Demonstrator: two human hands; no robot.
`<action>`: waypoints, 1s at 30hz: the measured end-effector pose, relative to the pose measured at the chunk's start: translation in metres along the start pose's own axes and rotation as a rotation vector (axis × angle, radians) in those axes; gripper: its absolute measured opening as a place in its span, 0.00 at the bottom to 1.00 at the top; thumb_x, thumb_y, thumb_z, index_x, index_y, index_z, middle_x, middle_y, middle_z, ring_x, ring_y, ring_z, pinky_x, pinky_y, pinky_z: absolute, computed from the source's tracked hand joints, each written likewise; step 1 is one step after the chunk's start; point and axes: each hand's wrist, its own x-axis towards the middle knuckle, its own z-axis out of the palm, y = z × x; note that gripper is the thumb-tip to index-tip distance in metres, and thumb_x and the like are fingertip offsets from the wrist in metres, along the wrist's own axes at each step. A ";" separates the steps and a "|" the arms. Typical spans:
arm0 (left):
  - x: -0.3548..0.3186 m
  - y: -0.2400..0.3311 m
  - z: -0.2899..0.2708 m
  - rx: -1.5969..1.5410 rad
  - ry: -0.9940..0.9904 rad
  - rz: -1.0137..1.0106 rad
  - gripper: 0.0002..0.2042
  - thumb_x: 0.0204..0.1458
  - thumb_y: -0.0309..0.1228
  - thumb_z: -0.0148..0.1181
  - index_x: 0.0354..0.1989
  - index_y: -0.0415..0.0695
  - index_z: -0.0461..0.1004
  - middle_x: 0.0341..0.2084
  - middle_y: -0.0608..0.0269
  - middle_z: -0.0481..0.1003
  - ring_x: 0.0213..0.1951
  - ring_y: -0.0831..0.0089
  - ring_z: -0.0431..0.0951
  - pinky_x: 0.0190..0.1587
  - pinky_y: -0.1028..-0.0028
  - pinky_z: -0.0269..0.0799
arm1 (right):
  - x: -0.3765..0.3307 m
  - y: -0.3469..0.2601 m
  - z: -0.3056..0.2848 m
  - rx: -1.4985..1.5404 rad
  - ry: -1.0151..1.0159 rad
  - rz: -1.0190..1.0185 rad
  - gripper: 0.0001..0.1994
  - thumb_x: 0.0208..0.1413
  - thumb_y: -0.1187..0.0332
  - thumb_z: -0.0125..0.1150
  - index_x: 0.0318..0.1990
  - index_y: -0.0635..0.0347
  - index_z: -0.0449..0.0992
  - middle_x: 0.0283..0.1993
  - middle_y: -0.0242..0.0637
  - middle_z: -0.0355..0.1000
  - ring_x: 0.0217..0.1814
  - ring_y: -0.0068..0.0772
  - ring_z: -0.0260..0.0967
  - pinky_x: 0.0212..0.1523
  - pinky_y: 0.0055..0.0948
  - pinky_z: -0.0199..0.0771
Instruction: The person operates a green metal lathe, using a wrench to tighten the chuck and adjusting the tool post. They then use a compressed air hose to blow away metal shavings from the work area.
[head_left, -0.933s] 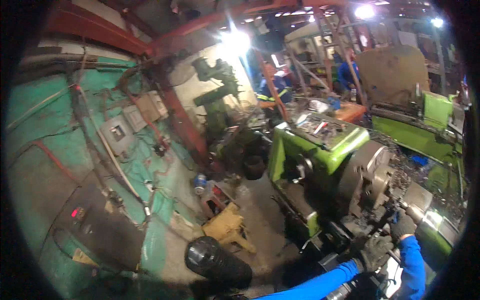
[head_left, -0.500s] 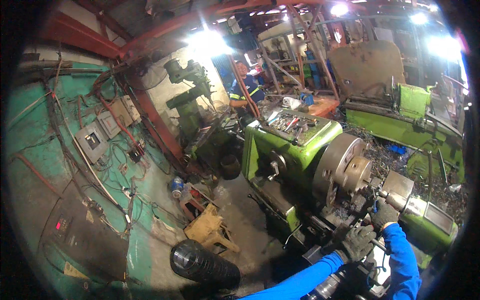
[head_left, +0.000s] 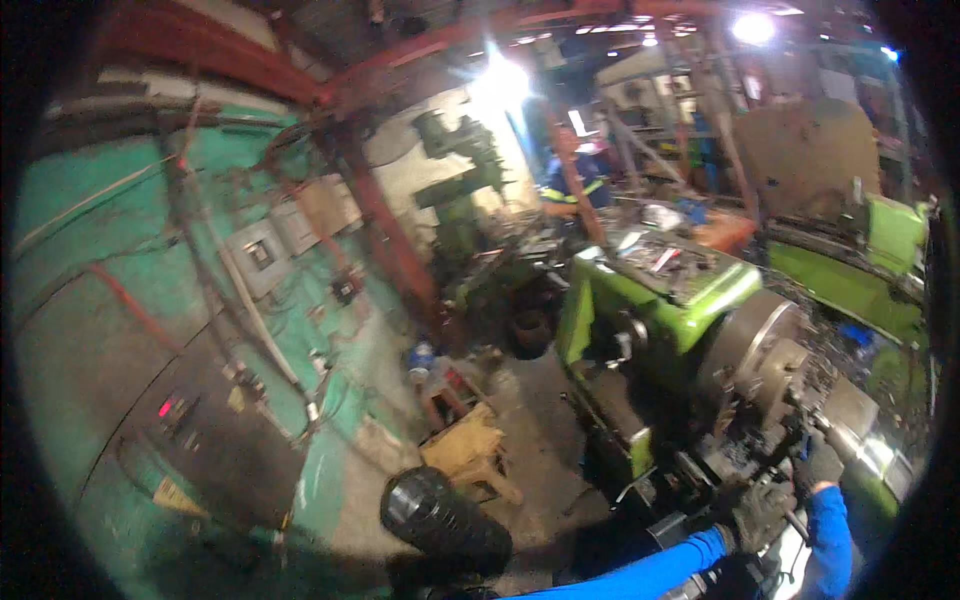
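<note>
My gloved left hand (head_left: 755,515) reaches in from the lower edge, its fingers curled at the lathe's carriage, beside a short metal bar handle (head_left: 797,524). Blur hides what lies inside that grip. Just beyond it, my gloved right hand (head_left: 820,466) is closed by the tool post area, close to the workpiece end; a small blue bit shows at its fingers, too blurred to name. The green lathe (head_left: 735,285) carries a large round chuck (head_left: 745,345), with a stepped metal workpiece (head_left: 780,372) standing out toward my right hand.
Hand tools lie on top of the headstock (head_left: 665,262). A dark ribbed cylinder (head_left: 445,520) and a yellowish stool (head_left: 465,445) stand on the floor at left. Electrical boxes (head_left: 258,258) hang on the green wall. Another person (head_left: 573,180) is at the back, behind a red post.
The whole view has swung left, so the lathe and both hands sit farther right and slightly lower. Both hands keep about the same place on the machine.
</note>
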 end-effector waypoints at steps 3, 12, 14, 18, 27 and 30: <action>-0.015 -0.028 0.003 0.046 0.154 -0.004 0.19 0.58 0.40 0.56 0.55 0.44 0.75 0.53 0.50 0.73 0.58 0.52 0.72 0.63 0.54 0.66 | 0.027 0.005 0.041 -0.163 -0.017 0.135 0.24 0.59 0.49 0.66 0.57 0.53 0.76 0.44 0.56 0.80 0.47 0.65 0.78 0.48 0.56 0.77; -0.019 -0.014 0.013 -0.077 0.249 0.007 0.23 0.56 0.41 0.59 0.59 0.45 0.75 0.64 0.47 0.70 0.64 0.47 0.69 0.70 0.47 0.59 | 0.013 0.005 0.016 -0.165 -0.046 0.150 0.22 0.58 0.51 0.67 0.51 0.58 0.75 0.43 0.59 0.79 0.48 0.65 0.77 0.49 0.56 0.77; -0.018 -0.014 0.016 -0.069 0.289 0.014 0.22 0.56 0.40 0.60 0.57 0.45 0.75 0.62 0.48 0.71 0.63 0.47 0.70 0.69 0.47 0.60 | 0.011 0.001 0.014 -0.138 -0.034 0.141 0.22 0.58 0.51 0.67 0.51 0.57 0.76 0.43 0.58 0.80 0.49 0.65 0.78 0.49 0.56 0.77; -0.012 -0.012 0.020 -0.073 0.322 0.036 0.20 0.55 0.38 0.60 0.55 0.46 0.76 0.57 0.50 0.74 0.59 0.49 0.73 0.63 0.49 0.67 | 0.001 -0.004 -0.004 -0.061 -0.038 0.163 0.23 0.59 0.49 0.66 0.52 0.56 0.76 0.44 0.57 0.80 0.49 0.63 0.78 0.50 0.55 0.77; -0.010 -0.003 -0.027 0.005 0.334 0.058 0.19 0.50 0.42 0.65 0.49 0.49 0.79 0.50 0.55 0.78 0.52 0.52 0.77 0.56 0.52 0.70 | 0.023 0.020 0.030 -0.330 -0.151 0.155 0.28 0.58 0.37 0.60 0.55 0.47 0.76 0.42 0.51 0.81 0.47 0.60 0.80 0.44 0.57 0.78; -0.006 0.004 -0.041 0.031 0.327 0.091 0.18 0.50 0.42 0.64 0.48 0.50 0.80 0.50 0.55 0.78 0.53 0.53 0.77 0.57 0.50 0.68 | 0.017 0.031 0.032 -0.342 -0.095 0.164 0.27 0.59 0.37 0.60 0.53 0.48 0.76 0.44 0.51 0.81 0.48 0.61 0.80 0.47 0.58 0.77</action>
